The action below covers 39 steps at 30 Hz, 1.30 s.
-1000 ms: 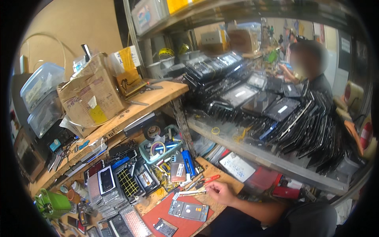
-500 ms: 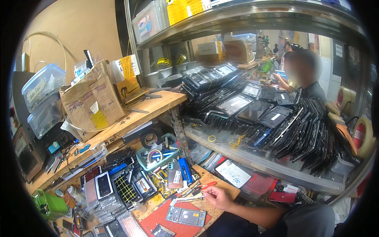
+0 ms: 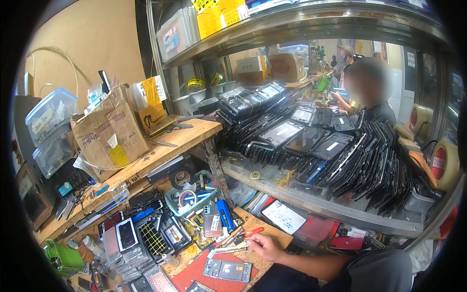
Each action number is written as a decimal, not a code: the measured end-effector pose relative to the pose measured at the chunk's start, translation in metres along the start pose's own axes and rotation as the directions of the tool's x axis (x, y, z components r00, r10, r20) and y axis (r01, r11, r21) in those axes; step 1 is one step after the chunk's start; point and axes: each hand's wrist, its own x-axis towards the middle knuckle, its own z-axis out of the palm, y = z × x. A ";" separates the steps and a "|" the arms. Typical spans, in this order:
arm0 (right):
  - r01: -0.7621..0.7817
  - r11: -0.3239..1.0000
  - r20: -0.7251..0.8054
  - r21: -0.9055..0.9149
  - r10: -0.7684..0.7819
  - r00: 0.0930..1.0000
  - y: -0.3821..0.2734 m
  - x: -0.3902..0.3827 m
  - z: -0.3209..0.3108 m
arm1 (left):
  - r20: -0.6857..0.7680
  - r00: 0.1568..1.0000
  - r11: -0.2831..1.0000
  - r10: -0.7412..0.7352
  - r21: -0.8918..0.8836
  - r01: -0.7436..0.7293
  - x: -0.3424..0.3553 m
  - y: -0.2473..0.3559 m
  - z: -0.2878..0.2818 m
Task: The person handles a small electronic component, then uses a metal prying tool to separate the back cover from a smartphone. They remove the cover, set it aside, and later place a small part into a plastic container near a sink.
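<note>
My right hand [image 3: 265, 247] reaches in from the right over the wooden bench, fingers curled and thumb drawn in. Whatever they hold, if anything, is too small to make out. Just beyond the fingertips lie red-handled pliers [image 3: 254, 231] among several slim tools. A light, thin tool [image 3: 228, 250] lies to the left of the hand. An opened phone [image 3: 226, 269] rests on a red mat [image 3: 190, 272] at the near left of the hand. Part of another phone piece [image 3: 198, 287] shows at the lower edge. My left hand is out of view.
Left of the mat stand a stack of bubble-wrapped phones [image 3: 127, 236] and a green basket [image 3: 65, 258]. A blue-green tray [image 3: 194, 204] holds tape and tools. On the metal shelf [image 3: 316, 204], many phone frames [image 3: 374, 165] are piled. Another person [image 3: 367, 87] sits beyond it.
The whole view has shifted slightly, with things appearing a little farther left. My right hand stays by the pliers, its fingers still curled.
</note>
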 end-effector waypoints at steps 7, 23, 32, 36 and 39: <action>0.020 0.999 -0.014 0.036 -0.019 1.000 0.006 -0.001 0.001 | 0.008 1.000 1.000 0.010 -0.001 -0.010 0.002 0.006 0.001; 0.055 0.998 -0.035 -0.012 -0.056 0.998 0.006 -0.001 0.002 | 0.006 0.999 0.999 0.034 -0.013 -0.034 0.001 0.009 0.004; 0.048 0.998 -0.040 -0.048 -0.050 0.998 0.005 -0.002 0.003 | -0.002 1.000 1.000 0.020 0.005 -0.020 0.004 0.008 0.005; 0.027 1.000 0.010 -0.005 -0.027 1.000 0.010 -0.001 0.000 | -0.007 1.000 1.000 0.013 0.011 -0.013 0.006 0.008 0.005; 0.010 0.999 0.038 -0.043 -0.008 0.999 0.007 0.002 -0.002 | -0.013 1.000 1.000 0.016 0.011 -0.015 0.006 0.005 0.002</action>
